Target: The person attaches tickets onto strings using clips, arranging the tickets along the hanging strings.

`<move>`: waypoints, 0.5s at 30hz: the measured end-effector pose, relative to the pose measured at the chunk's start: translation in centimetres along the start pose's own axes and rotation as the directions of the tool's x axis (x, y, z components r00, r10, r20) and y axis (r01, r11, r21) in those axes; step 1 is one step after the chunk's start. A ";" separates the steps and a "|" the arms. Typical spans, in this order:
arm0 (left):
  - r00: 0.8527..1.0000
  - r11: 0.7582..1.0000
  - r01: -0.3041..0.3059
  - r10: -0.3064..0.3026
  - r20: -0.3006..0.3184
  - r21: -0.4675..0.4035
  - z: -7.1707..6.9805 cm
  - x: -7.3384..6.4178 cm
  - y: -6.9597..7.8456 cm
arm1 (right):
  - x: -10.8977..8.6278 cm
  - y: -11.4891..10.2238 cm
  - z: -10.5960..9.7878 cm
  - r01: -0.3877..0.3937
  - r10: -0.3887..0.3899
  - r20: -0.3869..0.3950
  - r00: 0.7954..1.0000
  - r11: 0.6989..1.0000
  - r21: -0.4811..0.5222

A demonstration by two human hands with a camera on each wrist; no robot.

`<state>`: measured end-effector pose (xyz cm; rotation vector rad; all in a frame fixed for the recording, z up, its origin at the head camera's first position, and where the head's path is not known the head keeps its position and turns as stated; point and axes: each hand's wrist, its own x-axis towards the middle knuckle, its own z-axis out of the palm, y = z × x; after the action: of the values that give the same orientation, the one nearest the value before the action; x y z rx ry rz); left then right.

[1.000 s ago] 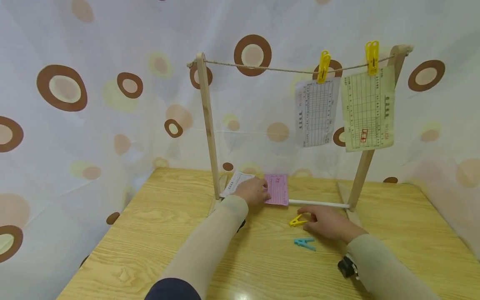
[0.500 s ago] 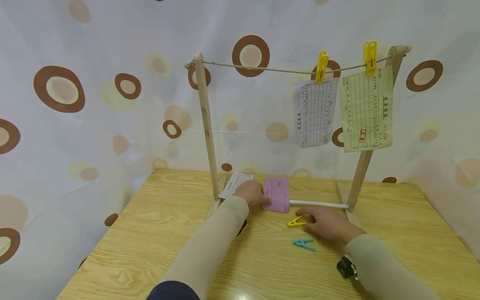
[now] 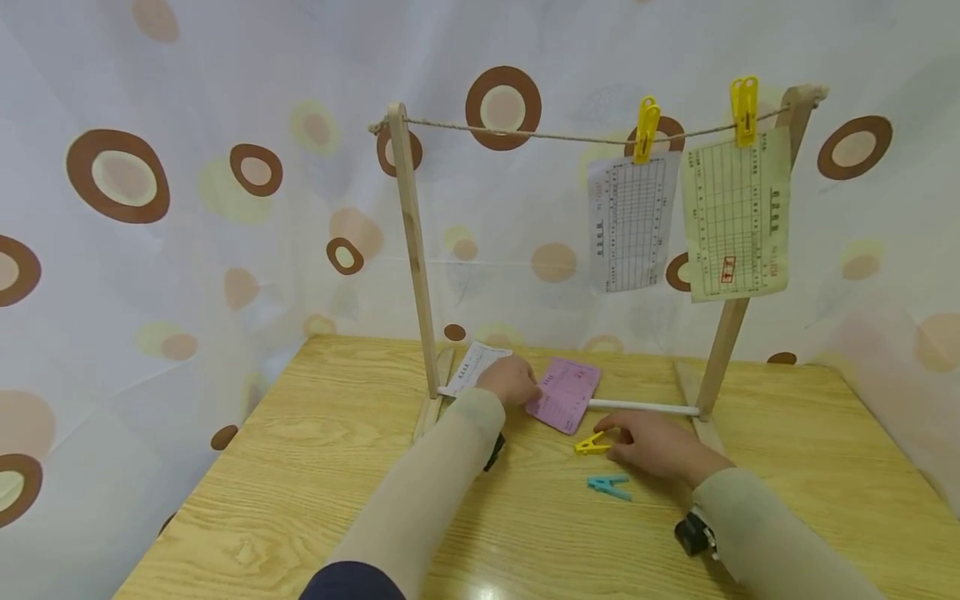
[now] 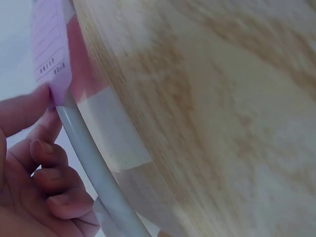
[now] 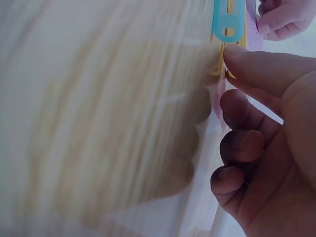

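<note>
Between thumb and index finger, my left hand [image 3: 512, 381] pinches the corner of a pink printed slip [image 3: 566, 395]; the left wrist view shows the pinched slip [image 4: 51, 44] tilted up beside a white rod [image 4: 91, 148]. My right hand [image 3: 652, 443] pinches the handles of a yellow clothespin [image 3: 592, 445] low over the table, its other fingers curled in. A teal clothespin [image 3: 609, 487] lies just in front of it. Partly covered by my left hand, a white printed slip [image 3: 477, 367] rests by the left post.
Two wooden posts [image 3: 412, 250] carry a string [image 3: 517, 133] across the back. From it hang a white slip [image 3: 630, 225] and a yellowish slip [image 3: 735, 221], each under a yellow clothespin. The white rod joins the posts at the bottom, above the wooden table [image 3: 300, 467].
My left hand has drawn the pink slip toward me and turned it, so its far end now leans right. The right hand has stayed nearly still at the yellow clothespin.
</note>
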<state>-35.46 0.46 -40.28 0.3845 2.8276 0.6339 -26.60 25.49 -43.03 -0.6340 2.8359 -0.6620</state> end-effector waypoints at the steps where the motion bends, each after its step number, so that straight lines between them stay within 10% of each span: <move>1: 1.000 1.000 0.011 -0.011 -0.005 -0.007 -0.1 -0.2 0.1 | -0.1 -0.1 0.0 -0.001 0.001 -0.001 1.000 1.000 0.006; 15: 0.992 0.995 0.104 -0.102 0.079 -0.010 -1.4 -0.5 -1.4 | -1.0 0.6 -0.3 -0.007 0.012 -0.048 0.999 0.994 0.109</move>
<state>-35.63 -1.45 -39.61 0.2531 2.7457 0.6039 -25.97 26.56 -42.93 -0.5934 2.8213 -0.8354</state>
